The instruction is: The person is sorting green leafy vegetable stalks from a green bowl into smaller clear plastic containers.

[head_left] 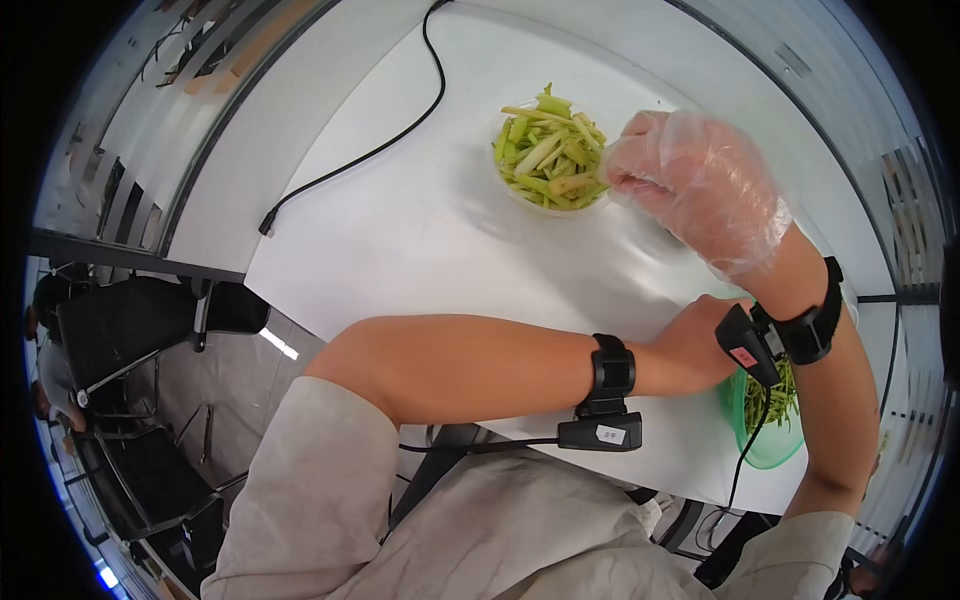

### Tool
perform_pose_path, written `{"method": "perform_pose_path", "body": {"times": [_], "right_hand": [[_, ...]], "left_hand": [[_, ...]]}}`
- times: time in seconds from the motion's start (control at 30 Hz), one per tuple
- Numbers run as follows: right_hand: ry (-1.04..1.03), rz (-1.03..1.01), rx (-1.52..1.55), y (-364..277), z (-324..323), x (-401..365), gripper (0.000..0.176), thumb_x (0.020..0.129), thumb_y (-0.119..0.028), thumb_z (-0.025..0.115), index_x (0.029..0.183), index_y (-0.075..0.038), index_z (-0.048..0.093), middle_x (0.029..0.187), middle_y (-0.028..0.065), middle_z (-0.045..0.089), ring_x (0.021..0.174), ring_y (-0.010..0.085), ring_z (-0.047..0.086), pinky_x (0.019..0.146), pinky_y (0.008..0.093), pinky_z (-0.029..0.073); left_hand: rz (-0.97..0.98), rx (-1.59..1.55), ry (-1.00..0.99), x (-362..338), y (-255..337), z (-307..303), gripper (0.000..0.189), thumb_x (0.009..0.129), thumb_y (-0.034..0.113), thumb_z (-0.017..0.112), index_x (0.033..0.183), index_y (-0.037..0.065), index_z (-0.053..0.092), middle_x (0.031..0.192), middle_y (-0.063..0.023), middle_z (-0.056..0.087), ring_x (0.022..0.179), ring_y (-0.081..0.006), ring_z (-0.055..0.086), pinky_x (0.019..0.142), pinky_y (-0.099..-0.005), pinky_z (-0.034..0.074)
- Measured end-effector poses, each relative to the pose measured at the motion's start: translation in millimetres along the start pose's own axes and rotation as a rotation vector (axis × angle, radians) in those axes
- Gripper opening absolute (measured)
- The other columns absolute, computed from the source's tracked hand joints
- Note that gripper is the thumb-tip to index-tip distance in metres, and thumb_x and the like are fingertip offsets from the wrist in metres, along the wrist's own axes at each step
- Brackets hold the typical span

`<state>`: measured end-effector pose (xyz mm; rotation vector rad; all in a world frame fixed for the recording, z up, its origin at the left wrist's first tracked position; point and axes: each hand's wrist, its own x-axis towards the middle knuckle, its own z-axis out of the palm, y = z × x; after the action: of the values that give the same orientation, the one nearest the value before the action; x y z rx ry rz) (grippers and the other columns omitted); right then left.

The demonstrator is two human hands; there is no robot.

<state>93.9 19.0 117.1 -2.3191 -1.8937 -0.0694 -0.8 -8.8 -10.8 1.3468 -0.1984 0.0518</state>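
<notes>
Your gloved right hand [690, 185] curled just beside bowl [560, 212] of cut green stalks [548, 155] on counter [400, 230]; cannot tell if its grip grasps anything. Your left hand [703, 338] by green container [738, 415] of stems [778, 398], grip hidden, cannot tell its state

A round, clear-walled container [530, 207] stands upright at the far middle of the white table [400, 230]. It is filled with cut stalk pieces [548, 150], pale to yellowish green, lying crosswise in a loose heap that rises above the rim. A translucent green bowl [770, 453] sits at the near right of the table, well apart from the container and partly obscured. It holds thin green strips [782, 400], finer than the stalk pieces; their full quantity cannot be determined.
</notes>
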Motion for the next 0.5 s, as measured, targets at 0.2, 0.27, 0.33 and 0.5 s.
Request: {"method": "perform_pose_path", "body": {"times": [0.2,0.27,0.33,0.5], "right_hand": [[0.013,-0.049,-0.103,4.6,2.4,-8.1,0.019,0.086,-0.005,0.072,0.103,-0.012,0.077,0.097,0.0067,0.070,0.088,0.0304,0.068,0.078,0.0419,0.055],[0.003,-0.045,-0.065,8.1,-1.3,-12.8,0.024,0.087,-0.006,0.072,0.108,-0.014,0.078,0.098,0.0075,0.069,0.089,0.0308,0.068,0.078,0.0423,0.055],[-0.028,-0.024,-0.071,7.4,-2.3,-16.4,0.027,0.088,-0.006,0.072,0.112,-0.015,0.078,0.098,0.0083,0.068,0.090,0.0314,0.068,0.078,0.0430,0.055],[-0.112,0.077,-0.129,-3.5,5.1,-20.7,0.027,0.090,-0.006,0.070,0.114,-0.013,0.077,0.101,0.0104,0.067,0.088,0.0335,0.068,0.078,0.0445,0.055]], "left_hand": [[0.016,-0.080,-0.029,2.3,-2.4,-0.3,0.021,0.092,0.015,0.067,0.108,0.001,0.067,0.100,-0.0228,0.073,0.095,-0.0439,0.068,0.087,-0.0472,0.053],[0.014,-0.024,-0.015,1.8,-5.3,-0.8,0.019,0.092,0.016,0.067,0.104,0.001,0.069,0.099,-0.0229,0.073,0.093,-0.0439,0.069,0.086,-0.0475,0.053],[0.020,0.081,0.016,1.6,-9.2,1.4,0.017,0.092,0.016,0.068,0.098,0.001,0.071,0.096,-0.0232,0.073,0.090,-0.0442,0.068,0.084,-0.0477,0.053],[0.050,0.132,0.057,-2.6,-11.5,5.1,0.020,0.093,0.020,0.068,0.096,0.001,0.073,0.084,-0.0239,0.071,0.081,-0.0427,0.065,0.077,-0.0469,0.051]]}}
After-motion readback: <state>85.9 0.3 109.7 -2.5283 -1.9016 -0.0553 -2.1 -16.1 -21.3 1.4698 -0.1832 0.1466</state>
